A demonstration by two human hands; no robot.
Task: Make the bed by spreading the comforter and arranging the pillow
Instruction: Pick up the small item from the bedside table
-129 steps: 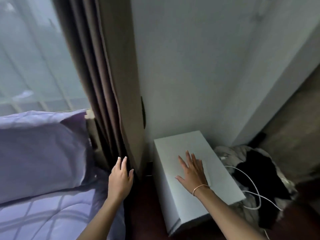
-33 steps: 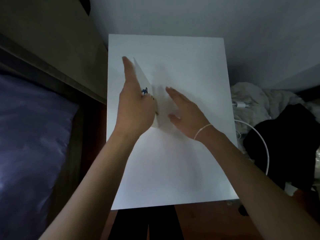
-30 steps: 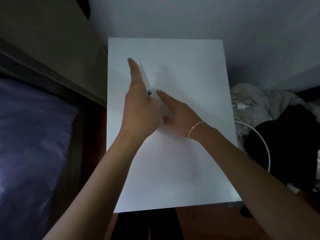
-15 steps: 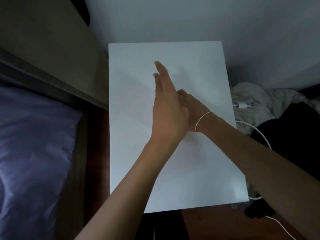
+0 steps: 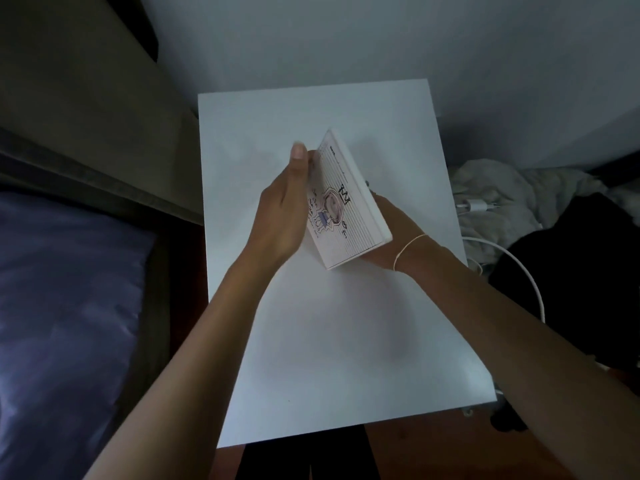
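Both hands are busy over the white desk (image 5: 332, 341), not at the bed: the right hand (image 5: 388, 237) lies under a thin notebook (image 5: 346, 209) and supports it with the palm, while the left hand (image 5: 280, 209) presses its straight fingers against the open lined page, the thumb up at the top edge. The notebook stands tilted above the desk, half open. The pillow (image 5: 62, 306), in a purple satin-like cover, lies on the bed at the left edge of the view, well apart from both hands. I judge it soft and light, and its smooth cover may slip, so it is better to take it by two corners or with both hands at its sides. The comforter is not visible here, so I cannot tell how it lies.
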